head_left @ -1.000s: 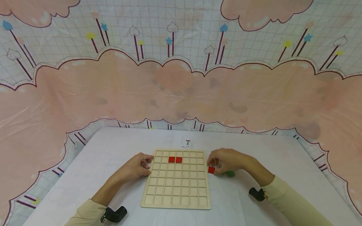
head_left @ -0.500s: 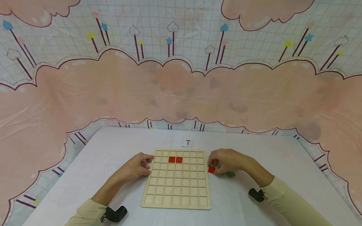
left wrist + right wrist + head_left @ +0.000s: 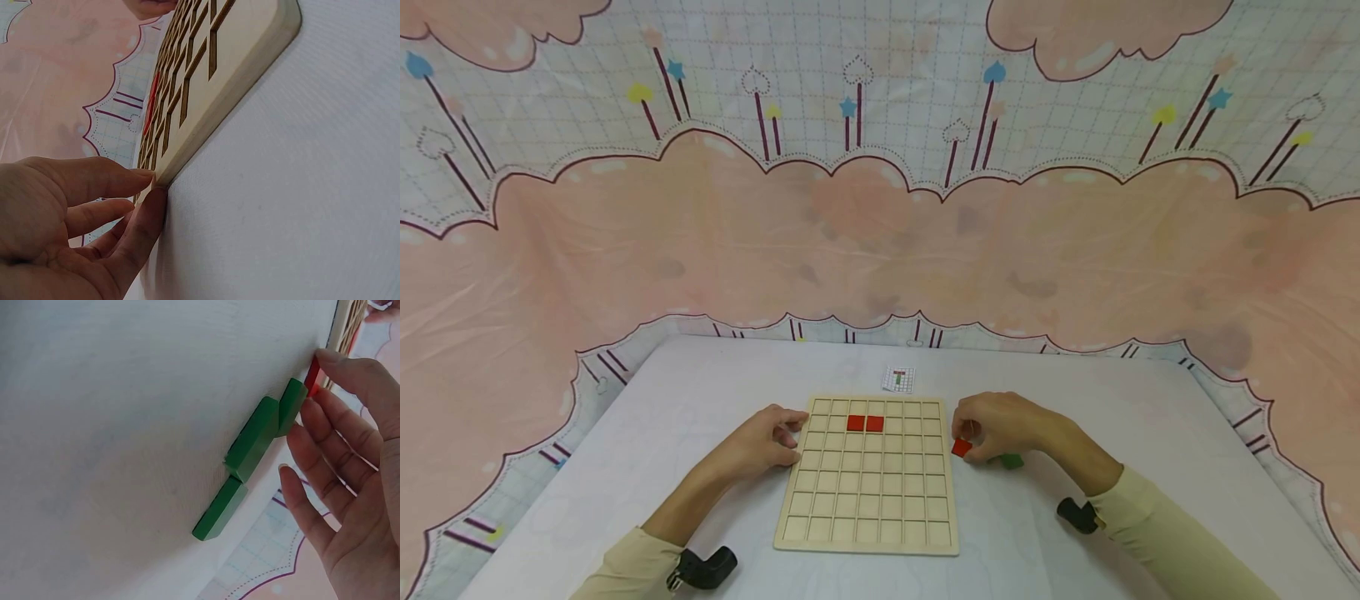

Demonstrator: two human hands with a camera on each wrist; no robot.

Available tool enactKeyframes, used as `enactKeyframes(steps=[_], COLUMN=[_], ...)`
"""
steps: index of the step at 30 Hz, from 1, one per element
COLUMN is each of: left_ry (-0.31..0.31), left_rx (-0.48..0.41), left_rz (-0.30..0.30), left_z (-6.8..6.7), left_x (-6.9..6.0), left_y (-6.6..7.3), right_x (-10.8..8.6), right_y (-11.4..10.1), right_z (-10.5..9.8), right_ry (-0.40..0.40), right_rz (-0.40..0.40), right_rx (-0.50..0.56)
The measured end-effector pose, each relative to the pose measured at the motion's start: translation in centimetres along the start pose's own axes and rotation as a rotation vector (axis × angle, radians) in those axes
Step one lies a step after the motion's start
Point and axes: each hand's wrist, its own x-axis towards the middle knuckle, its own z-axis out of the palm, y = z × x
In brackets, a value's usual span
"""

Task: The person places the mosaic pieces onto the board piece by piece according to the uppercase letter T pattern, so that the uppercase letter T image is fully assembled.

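A wooden grid board (image 3: 859, 483) lies on the table between my hands, with two red square tiles (image 3: 865, 423) side by side in its second row from the far edge. My left hand (image 3: 758, 443) touches the board's left edge with thumb and index finger; its fingertips meet the rim in the left wrist view. Just right of the board, my right hand (image 3: 1003, 423) pinches a third red square tile (image 3: 961, 448) between thumb and fingers, low at the table. Beside that hand are three green tiles (image 3: 253, 440), seen edge-on in the right wrist view and mostly hidden in the head view.
Beyond the board's far edge lies a small white card (image 3: 898, 380) printed with a grid and a red-and-green T shape. A patterned cloth backdrop (image 3: 880, 242) stands behind the white table (image 3: 737, 367). Black wrist cameras (image 3: 1078, 515) hang at both sleeves.
The red tile at my right fingertips has turned and tilted slightly, and the right hand has shifted a little. My left hand and the board stay where they were.
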Motion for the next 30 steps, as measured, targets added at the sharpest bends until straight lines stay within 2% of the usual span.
enactKeyframes(steps=[12,30], left_ry=[-0.003,-0.012], left_rx=[-0.004,-0.020], left_rz=[0.005,0.010], left_z=[0.0,-0.1], left_x=[-0.1,-0.1], left_y=[-0.1,0.0], right_x=[0.2,0.7], right_y=[0.0,-0.2], right_z=[0.2,-0.8], right_ry=[0.012,0.016], right_rz=[0.011,-0.012], right_rx=[-0.077,-0.046])
